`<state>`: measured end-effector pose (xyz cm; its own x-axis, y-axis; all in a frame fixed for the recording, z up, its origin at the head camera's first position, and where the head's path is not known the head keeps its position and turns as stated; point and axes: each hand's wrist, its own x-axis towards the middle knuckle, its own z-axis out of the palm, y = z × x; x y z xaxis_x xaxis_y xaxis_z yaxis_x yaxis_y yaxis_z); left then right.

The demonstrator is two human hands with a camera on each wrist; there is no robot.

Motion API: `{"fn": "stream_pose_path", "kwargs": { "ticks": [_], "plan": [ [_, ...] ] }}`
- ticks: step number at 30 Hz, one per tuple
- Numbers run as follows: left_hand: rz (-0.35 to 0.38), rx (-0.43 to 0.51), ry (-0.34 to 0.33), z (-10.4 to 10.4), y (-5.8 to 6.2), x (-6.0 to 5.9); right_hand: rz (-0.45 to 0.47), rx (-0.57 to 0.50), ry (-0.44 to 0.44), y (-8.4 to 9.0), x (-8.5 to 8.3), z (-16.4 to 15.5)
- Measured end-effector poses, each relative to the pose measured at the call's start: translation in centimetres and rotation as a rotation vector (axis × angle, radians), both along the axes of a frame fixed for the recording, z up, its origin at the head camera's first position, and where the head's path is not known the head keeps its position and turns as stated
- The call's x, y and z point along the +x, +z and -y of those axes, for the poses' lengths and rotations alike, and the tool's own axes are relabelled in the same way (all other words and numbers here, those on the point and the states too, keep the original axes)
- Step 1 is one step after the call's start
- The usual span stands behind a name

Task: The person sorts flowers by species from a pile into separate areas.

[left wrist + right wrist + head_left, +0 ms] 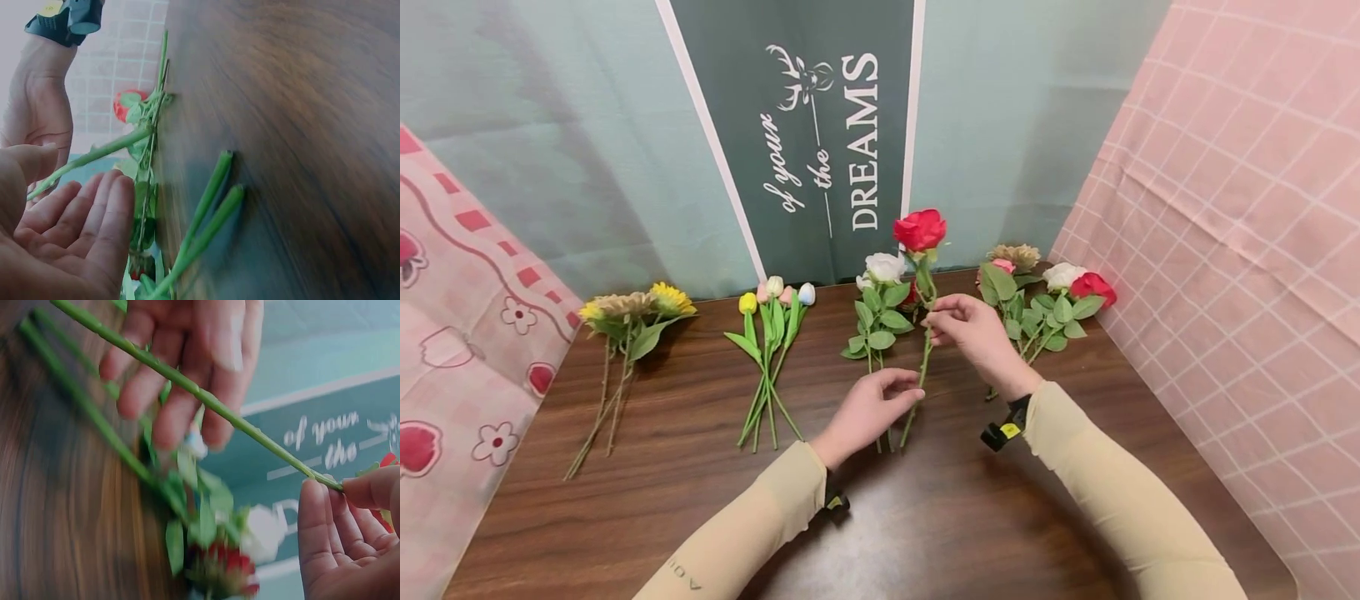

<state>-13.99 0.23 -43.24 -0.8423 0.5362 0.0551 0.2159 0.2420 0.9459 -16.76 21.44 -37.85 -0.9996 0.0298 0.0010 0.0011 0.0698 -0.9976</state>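
Hanging behind everything, a teal cloth (1022,108) bears a dark panel with the word "DREAMS" printed sideways. Below it spreads a wood-grain table (985,517), flanked by a pink grid cloth (1247,208) at right and a strawberry-print cloth (467,375) at left. Flowers lie along the table's far part: a mixed bunch (1051,312) at right, with a brown bloom and pink, white and red ones; a sunflower bunch (670,300) at far left; tulips (769,333) with crossing stems beside that; and leafy white roses (886,267) near the middle, a red bloom next to them. Between the white roses and the mixed bunch, a long-stemmed red rose (921,229) is held bloom upward, its stem slanting down toward the person. The right hand (973,333) pinches that stem below the bloom, between thumb and fingertips. Lower down, the left hand (872,408) has thumb and fingers parted about the stem, gripping nothing; whether it touches, I cannot tell. A black wrist camera (997,435) with a yellow label sits at the right wrist.
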Motion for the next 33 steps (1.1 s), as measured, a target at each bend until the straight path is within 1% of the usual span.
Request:
{"fn": "stream_pose_path", "kwargs": {
  "ticks": [4, 10, 13, 17, 21, 24, 26, 28, 33],
  "plan": [
    [-0.024, 0.002, 0.058, 1.0, 0.1, -0.3, -0.024, -0.033, 0.012, 0.1, -0.3, 2.3],
    [-0.08, -0.004, 0.151, 2.1, 0.4, -0.5, -0.04, -0.058, 0.01, 0.2, -0.7, 4.0],
    [-0.093, -0.01, 0.173, 2.6, 0.6, -0.5, -0.038, -0.062, 0.015, 0.2, -0.8, 4.6],
    [-0.099, 0.0, 0.188, 2.7, 0.5, -0.4, -0.004, -0.077, 0.031, 0.3, -0.8, 5.0],
    [-0.049, 0.077, 0.188, 2.6, 0.3, -0.3, 0.031, -0.114, 0.071, 0.1, -0.6, 5.3],
    [0.013, 0.153, 0.178, 2.6, 0.1, -0.3, 0.033, -0.145, 0.103, 0.0, -0.5, 5.3],
    [0.045, 0.181, 0.178, 2.6, -0.1, -0.3, 0.031, -0.152, 0.112, -0.1, -0.5, 5.4],
    [0.072, 0.205, 0.18, 2.6, -0.2, -0.4, 0.026, -0.133, 0.112, -0.1, -0.6, 5.6],
    [0.13, 0.257, 0.202, 2.7, -0.3, -0.7, 0.009, -0.013, 0.116, -0.2, -1.1, 6.4]
  ]
}}
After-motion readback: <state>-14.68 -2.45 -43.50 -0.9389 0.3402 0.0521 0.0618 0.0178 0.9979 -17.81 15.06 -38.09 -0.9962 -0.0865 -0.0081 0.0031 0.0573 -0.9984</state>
